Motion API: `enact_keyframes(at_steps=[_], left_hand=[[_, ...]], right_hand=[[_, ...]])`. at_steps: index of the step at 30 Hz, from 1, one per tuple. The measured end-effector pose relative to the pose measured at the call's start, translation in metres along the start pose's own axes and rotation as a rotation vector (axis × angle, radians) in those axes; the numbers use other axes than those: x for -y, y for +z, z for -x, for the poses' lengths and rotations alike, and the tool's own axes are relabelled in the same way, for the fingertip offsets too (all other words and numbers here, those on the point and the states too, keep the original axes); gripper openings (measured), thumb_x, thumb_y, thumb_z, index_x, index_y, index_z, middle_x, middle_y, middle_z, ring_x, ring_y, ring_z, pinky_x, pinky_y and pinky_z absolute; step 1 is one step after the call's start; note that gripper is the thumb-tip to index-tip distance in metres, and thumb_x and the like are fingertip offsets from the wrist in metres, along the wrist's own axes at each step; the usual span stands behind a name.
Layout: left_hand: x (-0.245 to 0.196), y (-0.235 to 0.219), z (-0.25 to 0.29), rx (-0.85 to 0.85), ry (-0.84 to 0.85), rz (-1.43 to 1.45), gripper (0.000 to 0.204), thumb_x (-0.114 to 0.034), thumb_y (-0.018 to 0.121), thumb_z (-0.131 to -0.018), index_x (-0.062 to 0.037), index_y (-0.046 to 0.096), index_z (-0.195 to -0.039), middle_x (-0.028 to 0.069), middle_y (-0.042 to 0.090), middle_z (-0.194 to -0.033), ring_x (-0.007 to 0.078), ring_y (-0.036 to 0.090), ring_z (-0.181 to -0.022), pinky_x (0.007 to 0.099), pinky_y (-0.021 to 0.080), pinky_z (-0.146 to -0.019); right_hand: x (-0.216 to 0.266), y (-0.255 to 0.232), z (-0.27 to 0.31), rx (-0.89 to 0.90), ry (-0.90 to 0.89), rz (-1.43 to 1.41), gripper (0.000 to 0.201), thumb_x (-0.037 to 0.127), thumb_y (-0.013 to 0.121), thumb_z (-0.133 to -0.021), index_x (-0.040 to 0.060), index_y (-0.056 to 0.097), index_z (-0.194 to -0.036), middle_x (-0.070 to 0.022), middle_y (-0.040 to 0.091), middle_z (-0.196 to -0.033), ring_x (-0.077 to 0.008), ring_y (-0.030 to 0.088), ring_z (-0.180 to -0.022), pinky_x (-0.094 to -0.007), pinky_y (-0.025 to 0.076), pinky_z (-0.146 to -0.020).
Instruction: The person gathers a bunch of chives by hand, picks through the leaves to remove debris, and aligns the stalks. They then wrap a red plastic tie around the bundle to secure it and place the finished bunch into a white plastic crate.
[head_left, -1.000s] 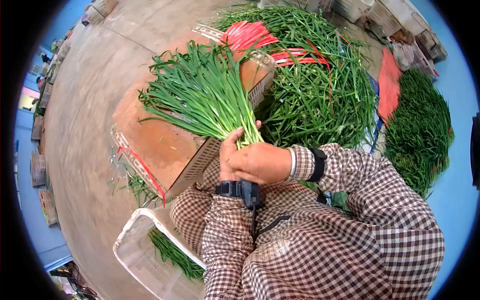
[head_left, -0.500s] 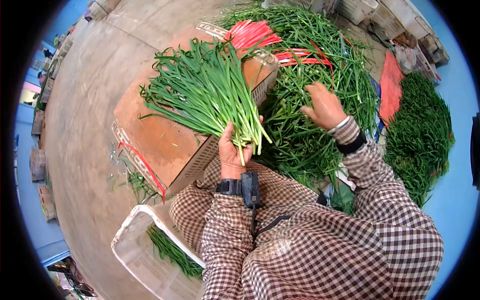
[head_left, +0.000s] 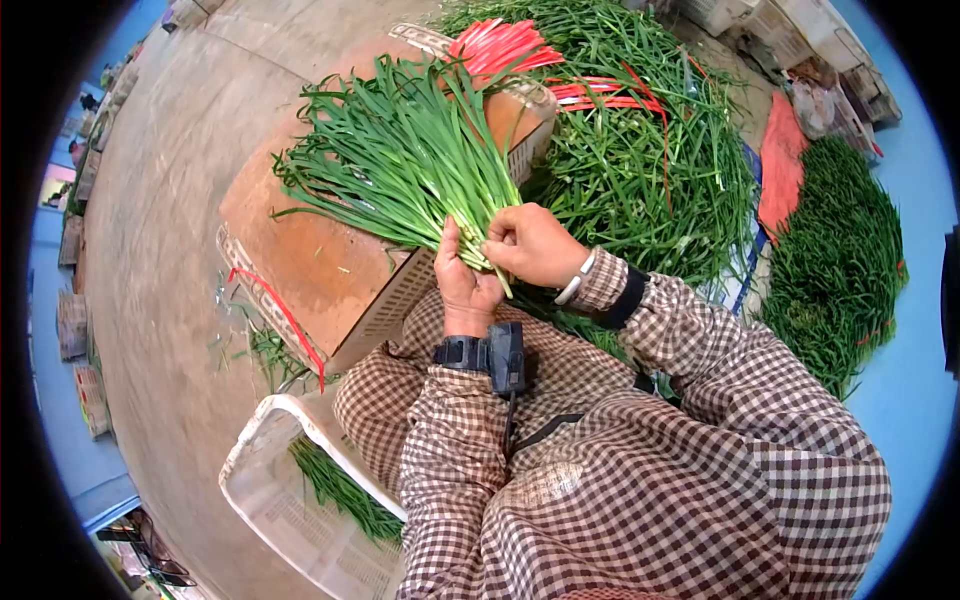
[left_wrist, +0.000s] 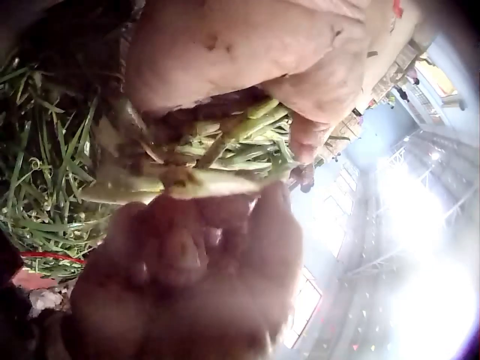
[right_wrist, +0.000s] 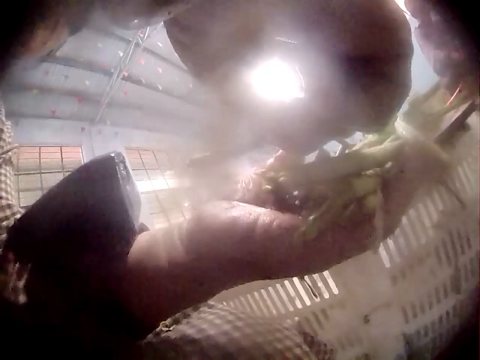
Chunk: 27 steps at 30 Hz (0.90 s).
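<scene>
A bunch of garlic chives (head_left: 400, 160) lies fanned out over an upturned crate (head_left: 310, 250), leaf tips pointing away from me. My left hand (head_left: 467, 288) grips the bunch from below by its pale stalk ends. At those ends, my right hand (head_left: 542, 248) pinches a stalk with curled fingers. In the left wrist view a single pale stalk (left_wrist: 217, 184) crosses in front of the right hand's fingers, below the other cut ends (left_wrist: 247, 142). The right wrist view is dim and hazy, with stalk ends (right_wrist: 360, 187) between the two hands.
Red ties (head_left: 503, 48) sit at the crate's far end. Right of it spreads a big heap of loose chives (head_left: 640, 190), with more chives (head_left: 835, 260) farther right. A white basket (head_left: 262, 440) holding some chives (head_left: 340, 490) stands by my left leg.
The right hand left the stalk ends, swung out over the loose heap with fingers spread, then came back to pinch at the ends. The left hand kept its hold on the bunch.
</scene>
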<state>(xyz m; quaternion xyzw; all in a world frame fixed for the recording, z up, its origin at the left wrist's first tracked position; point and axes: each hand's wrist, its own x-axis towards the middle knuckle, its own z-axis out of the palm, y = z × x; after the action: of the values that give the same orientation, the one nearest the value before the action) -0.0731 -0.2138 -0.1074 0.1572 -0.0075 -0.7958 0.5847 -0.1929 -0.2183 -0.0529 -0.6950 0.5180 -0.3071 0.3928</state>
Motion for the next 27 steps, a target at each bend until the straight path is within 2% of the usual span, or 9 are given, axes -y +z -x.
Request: enact_keyframes(at_steps=[5,6,10,13,18,20,22,24,27], left_hand=[[-0.001,-0.004,-0.001,-0.012,-0.040,0.116,0.036,-0.033,0.044,-0.093,-0.0049,0.053,-0.115,0.0100,0.059,-0.112,0.0240,0.057,-0.101,0.0386,0.045,-0.092],[-0.002,-0.007,0.000,-0.014,-0.041,0.114,0.036,-0.033,0.044,-0.093,-0.0049,0.053,-0.115,0.0100,0.059,-0.112,0.0240,0.057,-0.101,0.0386,0.045,-0.092],[-0.002,0.000,0.002,-0.014,-0.039,0.117,0.039,-0.035,0.050,-0.090,-0.0066,0.053,-0.116,0.0085,0.058,-0.115,0.0228,0.055,-0.106,0.0384,0.044,-0.093],[-0.006,0.004,0.008,-0.095,-0.181,0.056,0.049,-0.044,0.055,-0.086,-0.0065,0.051,-0.118,0.0124,0.054,-0.120,0.0265,0.052,-0.111,0.0450,0.041,-0.097],[-0.002,-0.006,0.000,-0.112,-0.087,0.024,0.037,-0.027,0.059,-0.087,-0.0032,0.052,-0.115,0.0133,0.057,-0.114,0.0277,0.057,-0.103,0.0438,0.048,-0.089],[-0.001,0.002,0.001,-0.063,-0.073,-0.132,0.034,-0.023,0.058,-0.087,-0.0024,0.052,-0.113,0.0125,0.059,-0.111,0.0272,0.059,-0.098,0.0420,0.051,-0.085],[-0.003,-0.002,-0.002,-0.246,-0.084,-0.183,0.023,-0.017,0.054,-0.088,-0.0033,0.055,-0.108,0.0102,0.061,-0.105,0.0236,0.061,-0.095,0.0389,0.052,-0.083],[-0.002,-0.008,-0.005,-0.259,-0.066,-0.156,0.022,-0.016,0.053,-0.088,-0.0028,0.056,-0.106,0.0090,0.062,-0.102,0.0219,0.062,-0.091,0.0376,0.053,-0.080],[-0.008,-0.005,0.002,-0.236,-0.035,-0.225,0.021,-0.013,0.050,-0.089,-0.0010,0.055,-0.105,0.0087,0.063,-0.100,0.0216,0.062,-0.087,0.0348,0.053,-0.078]], right_hand=[[0.010,-0.017,-0.001,-0.082,-0.009,-0.029,0.020,0.017,0.060,-0.072,-0.0023,0.055,-0.070,-0.0175,0.058,-0.065,-0.0313,0.058,-0.061,-0.0390,0.046,-0.057],[0.005,-0.019,-0.009,-0.054,-0.069,-0.030,0.013,0.008,0.059,-0.078,-0.0017,0.052,-0.073,-0.0072,0.055,-0.060,-0.0123,0.057,-0.054,-0.0269,0.044,-0.049],[0.009,-0.017,-0.037,-0.159,-0.161,0.260,0.016,0.015,0.061,-0.077,0.0006,0.055,-0.077,-0.0134,0.059,-0.066,-0.0254,0.062,-0.061,-0.0351,0.048,-0.052],[0.022,0.004,-0.024,0.196,-0.193,0.617,0.018,0.020,0.061,-0.076,0.0031,0.056,-0.077,-0.0159,0.061,-0.079,-0.0332,0.060,-0.070,-0.0425,0.049,-0.063],[0.007,-0.034,-0.016,-0.249,-0.175,0.360,0.022,0.021,0.062,-0.079,0.0006,0.061,-0.085,-0.0135,0.062,-0.079,-0.0263,0.062,-0.072,-0.0361,0.049,-0.064],[-0.026,-0.046,-0.023,-0.112,0.191,0.252,0.032,0.027,0.064,-0.080,-0.0038,0.060,-0.086,-0.0146,0.064,-0.082,-0.0202,0.063,-0.077,-0.0327,0.050,-0.065],[-0.039,-0.034,-0.029,0.069,0.272,0.169,0.044,0.031,0.066,-0.079,-0.0084,0.059,-0.098,-0.0159,0.066,-0.086,-0.0182,0.063,-0.080,-0.0316,0.050,-0.070],[-0.038,-0.014,-0.029,0.062,-0.003,-0.170,0.041,0.026,0.065,-0.080,-0.0079,0.059,-0.102,-0.0147,0.066,-0.086,-0.0158,0.061,-0.080,-0.0306,0.049,-0.072],[-0.043,0.014,-0.036,-0.106,0.061,-0.417,0.026,0.015,0.061,-0.082,-0.0062,0.060,-0.098,-0.0062,0.064,-0.086,-0.0106,0.056,-0.079,-0.0280,0.048,-0.072]])
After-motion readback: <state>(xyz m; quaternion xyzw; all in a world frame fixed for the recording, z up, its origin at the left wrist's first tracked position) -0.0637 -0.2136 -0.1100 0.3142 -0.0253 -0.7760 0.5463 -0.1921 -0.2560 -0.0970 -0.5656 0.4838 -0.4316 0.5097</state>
